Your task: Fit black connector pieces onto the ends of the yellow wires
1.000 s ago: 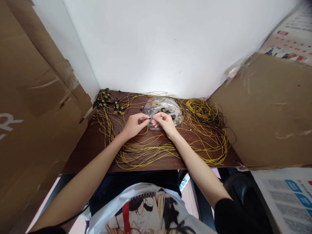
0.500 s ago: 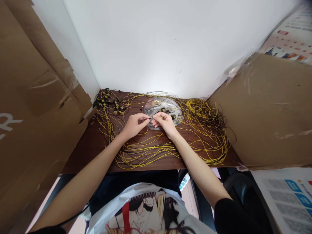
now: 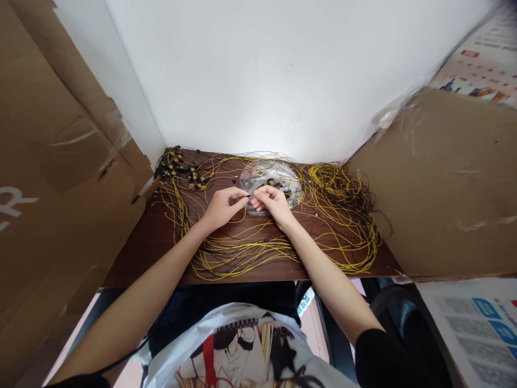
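Observation:
My left hand (image 3: 224,208) is closed in a pinch on a small black connector (image 3: 248,196), just in front of a clear plastic bag (image 3: 291,178). Close beside it, my right hand (image 3: 275,203) pinches with thumb and forefinger, its other fingers curled. What sits in the right fingertips is too small to make out; it may be a thin wire end. Inside the bag lie several small black and yellow parts, partly covered by my hands. Long yellow and black wires (image 3: 246,253) run in loops around both hands on the brown table (image 3: 153,258).
A cluster of black and yellow connectors (image 3: 173,164) lies at the back left. At the right is a tangled coil of wires (image 3: 333,180). Cardboard panels flank the table, left (image 3: 60,161) and right (image 3: 452,188), and a white wall (image 3: 258,75) rises behind.

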`<action>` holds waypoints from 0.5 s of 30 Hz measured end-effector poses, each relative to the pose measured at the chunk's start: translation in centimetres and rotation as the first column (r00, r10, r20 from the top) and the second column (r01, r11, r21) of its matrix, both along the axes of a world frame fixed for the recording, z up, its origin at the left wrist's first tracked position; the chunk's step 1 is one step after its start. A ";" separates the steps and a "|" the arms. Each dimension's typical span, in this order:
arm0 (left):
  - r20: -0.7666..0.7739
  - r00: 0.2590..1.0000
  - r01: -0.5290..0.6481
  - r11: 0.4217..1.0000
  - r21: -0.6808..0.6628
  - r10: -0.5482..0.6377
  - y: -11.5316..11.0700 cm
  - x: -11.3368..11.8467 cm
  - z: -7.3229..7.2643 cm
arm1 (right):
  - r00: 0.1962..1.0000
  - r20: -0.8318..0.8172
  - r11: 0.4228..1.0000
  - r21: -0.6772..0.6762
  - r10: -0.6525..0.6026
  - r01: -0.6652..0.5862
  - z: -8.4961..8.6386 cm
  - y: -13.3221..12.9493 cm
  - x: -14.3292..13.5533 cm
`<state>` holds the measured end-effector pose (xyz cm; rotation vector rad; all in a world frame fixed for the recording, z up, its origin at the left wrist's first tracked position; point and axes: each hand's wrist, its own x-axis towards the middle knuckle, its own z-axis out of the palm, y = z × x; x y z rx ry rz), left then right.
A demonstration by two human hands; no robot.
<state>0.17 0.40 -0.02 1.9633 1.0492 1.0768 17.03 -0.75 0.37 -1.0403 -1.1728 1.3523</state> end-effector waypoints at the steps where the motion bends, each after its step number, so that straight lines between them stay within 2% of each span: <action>1: -0.002 1.000 -0.001 1.000 0.001 0.001 0.0 0.0 0.0 | 1.000 -0.002 1.000 0.001 0.001 -0.001 0.0 0.0 0.0; 15: -0.011 1.000 0.003 1.000 0.003 -0.003 0.0 0.1 0.1 | 1.000 -0.006 1.000 0.001 0.001 -0.001 0.0 0.0 0.0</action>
